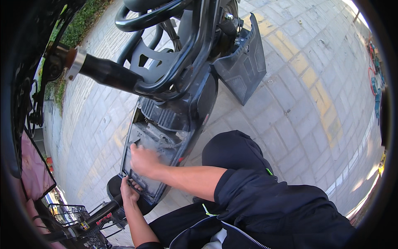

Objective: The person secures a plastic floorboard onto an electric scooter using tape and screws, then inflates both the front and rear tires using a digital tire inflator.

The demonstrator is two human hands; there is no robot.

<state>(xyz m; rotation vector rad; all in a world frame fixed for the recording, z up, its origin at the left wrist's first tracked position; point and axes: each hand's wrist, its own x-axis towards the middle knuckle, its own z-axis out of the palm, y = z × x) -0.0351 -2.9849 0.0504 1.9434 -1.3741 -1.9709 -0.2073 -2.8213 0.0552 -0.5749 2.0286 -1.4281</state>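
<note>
An electric scooter's floorboard compartment (169, 160) lies uncovered before me, with a dusty grey interior. Over its middle is my right hand (144, 160), slightly blurred and curled into a fist. A dark slim piece (136, 142) shows at the top of that fist; what it is cannot be made out. Lower down, at the compartment's near left corner, my left hand (130, 189) has its fingers curled around a dark object (133, 183), mostly hidden. A finned black controller-like housing (163, 115) and a metal bracket with wiring (164, 137) sit at the compartment's upper end.
Black tubular bars (155, 18) and a thick post (108, 73) rise above the compartment. A loose-hanging black plastic panel (244, 68) juts out right. Another vehicle's wire basket (67, 213) and pink cover (34, 165) are at lower left. My bent knee (233, 152) is beside the scooter on paving.
</note>
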